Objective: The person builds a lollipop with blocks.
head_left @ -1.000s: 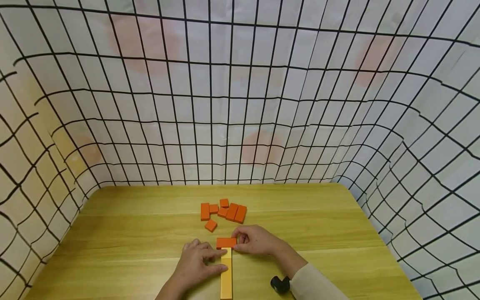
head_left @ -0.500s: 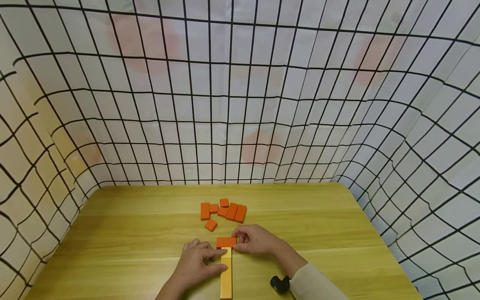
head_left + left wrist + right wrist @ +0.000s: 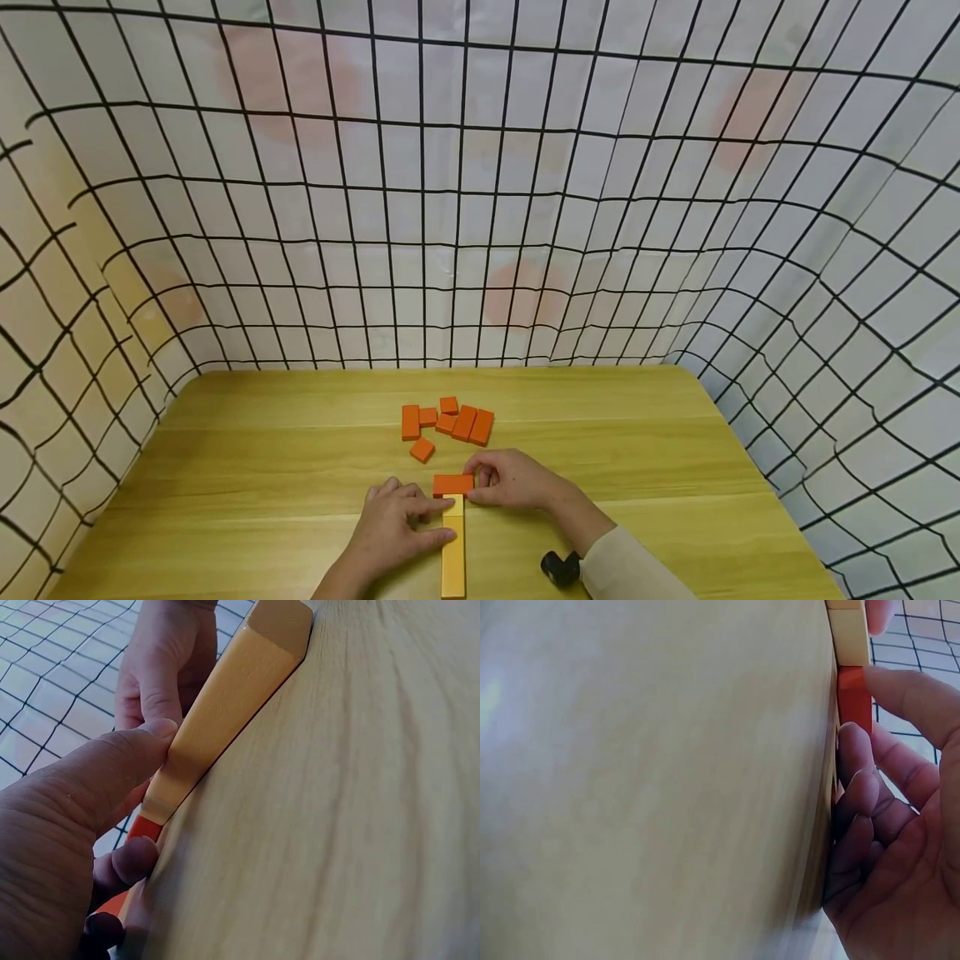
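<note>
A long yellow block (image 3: 453,571) lies lengthwise on the wooden table, with a small pale yellow block (image 3: 457,511) at its far end. Across that end sits an orange rectangular block (image 3: 448,483), forming a T shape. My left hand (image 3: 393,525) comes in from the left, its index fingertip on the small pale block and its thumb resting on the long one. From the other side, my right hand (image 3: 517,479) pinches the right end of the orange block between thumb and index finger. The right wrist view shows this block's orange side (image 3: 855,697) against the pale one.
Several loose orange blocks (image 3: 409,422), rectangular and square, lie farther back on the table (image 3: 285,467). A small black object (image 3: 558,569) is beside the right sleeve (image 3: 633,567). Black netting (image 3: 480,246) over pale sheeting surrounds the table's back and sides.
</note>
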`<state>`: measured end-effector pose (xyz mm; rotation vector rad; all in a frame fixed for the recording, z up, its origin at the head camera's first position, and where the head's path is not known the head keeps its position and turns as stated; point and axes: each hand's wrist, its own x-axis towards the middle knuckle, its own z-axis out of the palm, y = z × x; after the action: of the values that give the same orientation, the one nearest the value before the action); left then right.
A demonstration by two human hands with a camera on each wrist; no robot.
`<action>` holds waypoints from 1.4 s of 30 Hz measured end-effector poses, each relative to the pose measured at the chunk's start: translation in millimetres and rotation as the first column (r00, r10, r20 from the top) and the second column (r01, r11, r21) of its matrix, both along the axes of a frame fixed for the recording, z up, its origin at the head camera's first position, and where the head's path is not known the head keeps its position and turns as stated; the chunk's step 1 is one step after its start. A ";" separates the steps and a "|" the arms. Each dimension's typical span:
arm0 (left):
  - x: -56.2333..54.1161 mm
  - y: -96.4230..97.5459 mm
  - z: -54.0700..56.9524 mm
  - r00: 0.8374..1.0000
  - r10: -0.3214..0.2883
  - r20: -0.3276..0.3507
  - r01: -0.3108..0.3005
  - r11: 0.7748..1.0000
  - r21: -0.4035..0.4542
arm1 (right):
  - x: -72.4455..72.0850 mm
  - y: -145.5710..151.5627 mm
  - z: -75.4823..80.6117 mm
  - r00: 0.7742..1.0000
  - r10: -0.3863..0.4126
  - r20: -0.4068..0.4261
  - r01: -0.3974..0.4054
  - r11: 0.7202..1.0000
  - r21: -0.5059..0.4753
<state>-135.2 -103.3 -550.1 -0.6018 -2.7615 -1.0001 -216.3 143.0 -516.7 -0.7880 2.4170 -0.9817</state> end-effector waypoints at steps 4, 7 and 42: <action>0.1 0.7 -0.8 1.000 0.002 -0.007 -0.002 1.000 0.003 | -0.2 1.1 0.9 1.000 -0.006 0.018 0.005 1.000 0.004; 0.0 1.2 -1.6 1.000 0.003 -0.012 -0.002 1.000 0.012 | -1.1 2.1 0.6 1.000 -0.007 0.025 0.007 1.000 0.002; -0.8 -0.4 -1.6 0.997 -0.008 -0.079 0.008 1.000 0.005 | -36.9 -79.1 22.9 0.989 -0.066 -0.135 0.102 0.953 0.286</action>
<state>-136.0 -103.6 -551.7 -0.6377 -2.6893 -0.9636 -253.2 63.9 -493.9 -0.6607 2.6399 -0.5969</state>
